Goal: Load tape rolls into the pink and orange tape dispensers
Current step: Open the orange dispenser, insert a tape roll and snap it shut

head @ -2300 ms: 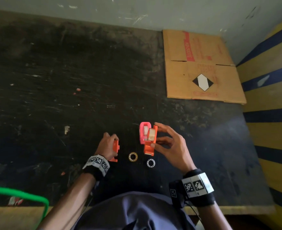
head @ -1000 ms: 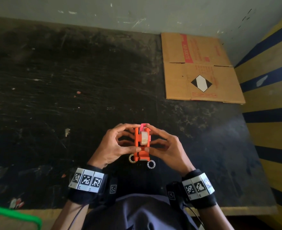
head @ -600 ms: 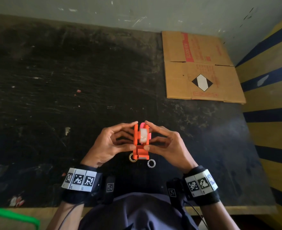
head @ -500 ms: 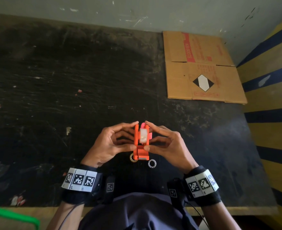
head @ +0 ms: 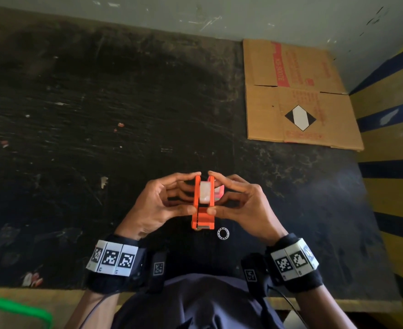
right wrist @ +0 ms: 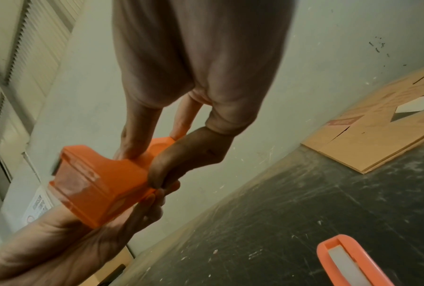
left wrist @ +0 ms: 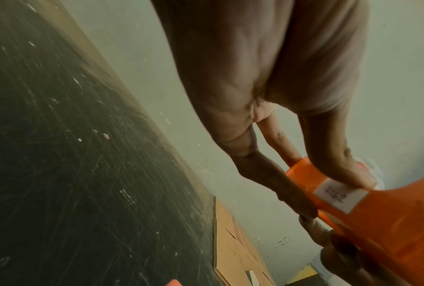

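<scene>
Both hands hold the orange tape dispenser (head: 202, 216) upright above the table, with a white tape roll (head: 205, 192) between its two side walls. My left hand (head: 189, 191) pinches the left wall with index finger on top and thumb lower down. On the right wall my right hand (head: 222, 198) pinches the same way. The left wrist view shows the orange dispenser (left wrist: 377, 222) with a white sticker under the thumb. The pink dispenser (head: 219, 190) lies on the table behind, mostly hidden; it shows as pink dispenser (right wrist: 350, 261) with a white roll inside.
A small white ring (head: 223, 233) lies on the dark scratched table (head: 100, 138) just below the dispenser. Flattened cardboard (head: 297, 96) lies at the back right against the wall. A green rim (head: 17, 309) shows at the bottom left.
The left hand brought its orange piece to the dispenser in the right hand. Both hands now press the two walls together round the roll. The gold ring is now hidden behind the dispenser.
</scene>
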Motion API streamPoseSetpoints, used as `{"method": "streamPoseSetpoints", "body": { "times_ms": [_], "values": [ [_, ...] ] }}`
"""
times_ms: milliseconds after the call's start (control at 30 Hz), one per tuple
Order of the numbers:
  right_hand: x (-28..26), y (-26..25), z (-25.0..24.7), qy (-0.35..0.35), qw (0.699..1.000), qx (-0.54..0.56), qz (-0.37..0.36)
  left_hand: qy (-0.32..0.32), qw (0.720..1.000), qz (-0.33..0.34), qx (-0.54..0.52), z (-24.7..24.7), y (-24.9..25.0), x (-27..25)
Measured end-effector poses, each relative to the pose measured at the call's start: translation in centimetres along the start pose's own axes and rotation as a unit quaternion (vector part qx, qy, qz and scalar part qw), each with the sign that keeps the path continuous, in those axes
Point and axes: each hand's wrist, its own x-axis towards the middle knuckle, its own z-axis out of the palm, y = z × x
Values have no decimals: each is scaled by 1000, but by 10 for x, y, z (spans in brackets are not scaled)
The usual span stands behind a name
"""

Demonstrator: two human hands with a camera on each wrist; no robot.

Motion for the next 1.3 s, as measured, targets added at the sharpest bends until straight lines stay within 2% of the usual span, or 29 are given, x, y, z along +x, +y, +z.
{"method": "streamPoseSetpoints", "body": {
  "times_ms": [400,800,1200,1300],
  "values": [
    [2,-3,10,0,999,-33,-21,-7,1000,-6,15,-8,2,-8],
    [-11,-5,21,30,998,-41,-37,-3,999,16,35,-8,10,-19],
    [-2,1,29,3,998,-48,-29,18,999,23,45,-16,5,-26],
    [10,5,33,4,996,-81,-30,24,997,14,71,-25,2,-24]
  ]
}}
